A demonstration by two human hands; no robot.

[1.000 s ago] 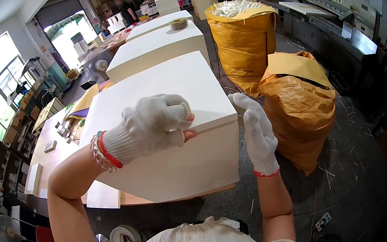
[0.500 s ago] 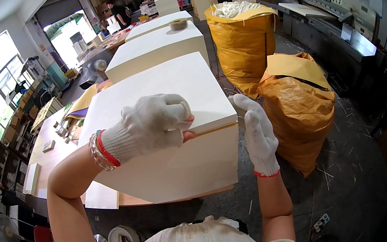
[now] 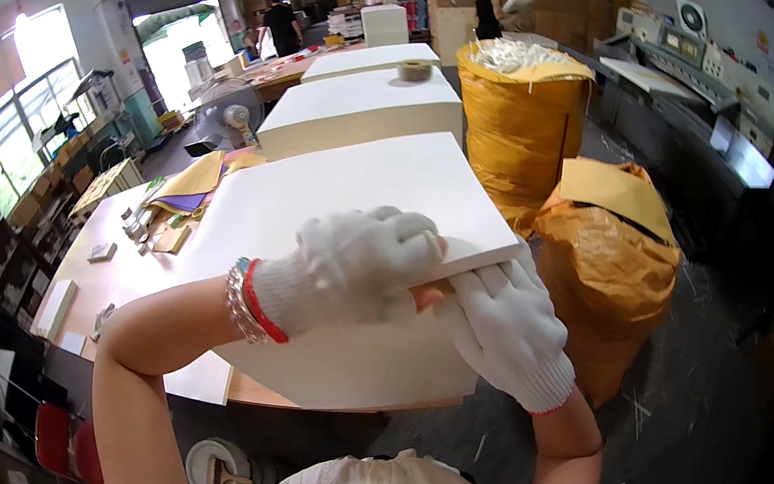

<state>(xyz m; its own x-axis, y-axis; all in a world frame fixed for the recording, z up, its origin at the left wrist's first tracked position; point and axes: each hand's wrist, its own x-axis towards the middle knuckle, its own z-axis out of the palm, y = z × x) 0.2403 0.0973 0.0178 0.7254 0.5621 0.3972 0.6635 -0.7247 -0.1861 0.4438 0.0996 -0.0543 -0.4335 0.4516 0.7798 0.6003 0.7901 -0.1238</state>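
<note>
A tall stack of white paper (image 3: 368,170) stands before me on a wooden table. My left hand (image 3: 360,253), in a white knit glove, curls its fingers over the front edge of the top slab of sheets, its bare thumb tip showing beneath. At the right front corner, my gloved right hand (image 3: 511,323) lies with straight fingers against the slab's edge, its fingertips close to the left thumb. Whether those right fingertips reach under the slab is hidden.
Two more paper stacks (image 3: 359,101) stand beyond, one topped by a tape roll (image 3: 414,71). Orange sacks (image 3: 517,121) of paper strips line the right. A bucket with a brush (image 3: 219,469) sits below the table. A cutting machine (image 3: 700,84) and several people are farther off.
My right hand has moved left from beside the corner onto the slab's front edge. The left hand has shifted right and still grips the edge. The view has turned slightly.
</note>
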